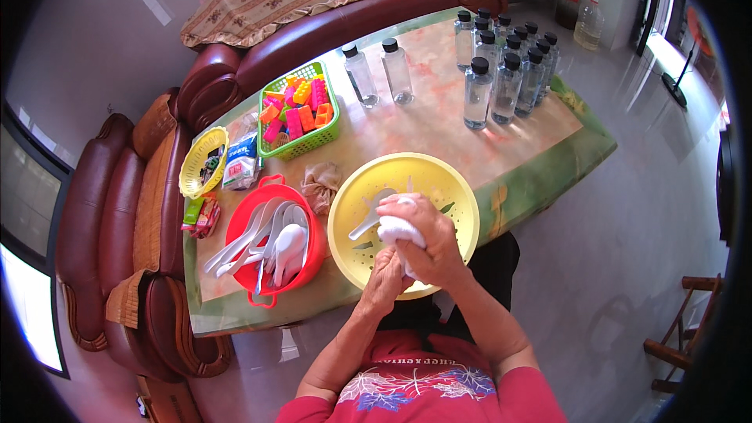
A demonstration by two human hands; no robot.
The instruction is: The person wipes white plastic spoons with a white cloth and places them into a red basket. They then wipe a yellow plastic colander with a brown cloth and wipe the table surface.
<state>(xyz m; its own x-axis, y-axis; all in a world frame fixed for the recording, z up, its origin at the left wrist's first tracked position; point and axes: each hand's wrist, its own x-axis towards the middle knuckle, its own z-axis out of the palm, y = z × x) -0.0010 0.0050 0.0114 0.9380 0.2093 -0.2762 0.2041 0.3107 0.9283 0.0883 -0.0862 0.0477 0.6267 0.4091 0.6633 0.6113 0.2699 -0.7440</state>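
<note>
Over the yellow colander at the table's near edge, both my hands work close together. My right hand is wrapped round a bunched white cloth. Just below the cloth, my left hand is closed; what it grips is mostly hidden by the cloth and fingers. A white spoon lies in the colander beside the cloth, its handle toward the lower left. Left of the colander, a red basin with handles holds several white spoons, some jutting over its rim.
A crumpled brown cloth lies between basin and colander. Farther back stand a green basket of toy blocks and two clear bottles. Several black-capped bottles crowd the far right. At left sit a yellow basket and a plastic packet.
</note>
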